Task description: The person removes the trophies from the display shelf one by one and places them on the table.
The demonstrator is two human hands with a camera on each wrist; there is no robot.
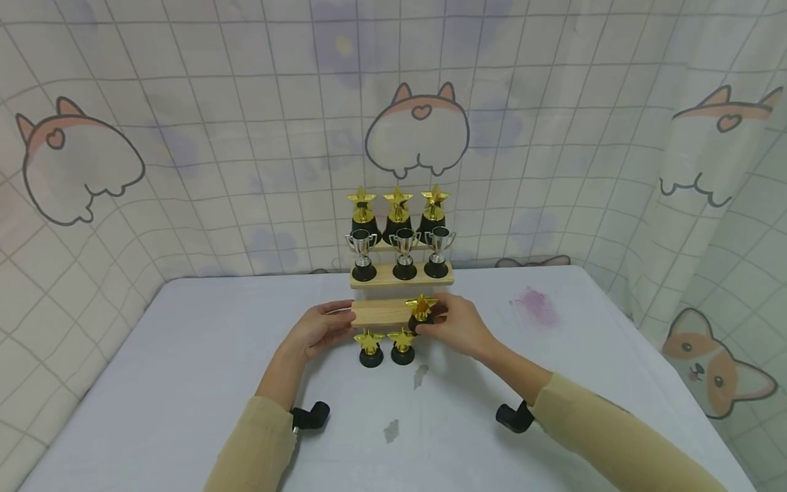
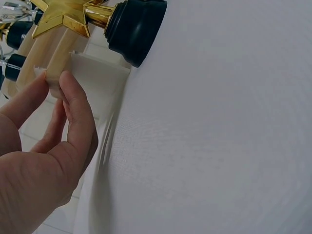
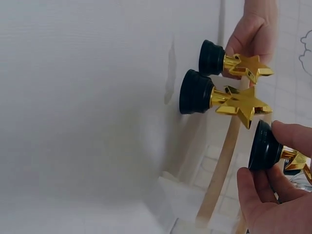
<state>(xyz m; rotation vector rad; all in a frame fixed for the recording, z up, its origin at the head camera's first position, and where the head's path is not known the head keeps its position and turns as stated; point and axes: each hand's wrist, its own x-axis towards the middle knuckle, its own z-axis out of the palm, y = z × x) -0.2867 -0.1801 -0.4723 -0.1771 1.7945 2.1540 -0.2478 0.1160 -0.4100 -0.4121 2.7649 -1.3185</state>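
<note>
My right hand (image 1: 460, 328) grips a gold star trophy (image 1: 421, 307) by its black base, over the right end of the lowest wooden shelf board (image 1: 377, 313). In the right wrist view the thumb and fingers (image 3: 249, 192) close round that base (image 3: 265, 146). At the board's left end, my left hand (image 1: 318, 329) pinches the wood (image 2: 55, 80) between thumb and finger. Two more star trophies, one on the left (image 1: 371, 348) and one on the right (image 1: 402, 347), stand upright on the table just in front of the board.
On the middle tier (image 1: 391, 275) stand three silver cups (image 1: 404, 253). Three star trophies (image 1: 398, 217) occupy the back tier. A white cloth covers the table (image 1: 184, 369), with grey marks (image 1: 391, 430) near the front. Patterned curtain (image 1: 277, 137) surrounds the back and sides.
</note>
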